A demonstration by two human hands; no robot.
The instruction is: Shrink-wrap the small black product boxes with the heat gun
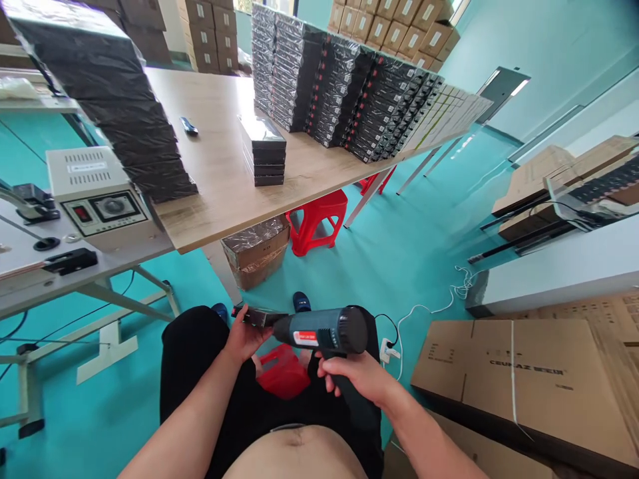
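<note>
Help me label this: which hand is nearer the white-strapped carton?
Right: the right hand, holding the heat gun, is left of the carton; the left hand lies farther left.

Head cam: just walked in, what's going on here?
A seated person's right hand grips what looks like a heat gun, its nozzle pointed at a small dark box held in the left hand. On the wooden table, a short stack of dark boxes stands between taller stacks.

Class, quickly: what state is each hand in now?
Left hand: closed, holding a small dark box.
Right hand: closed, holding the heat gun.
</note>
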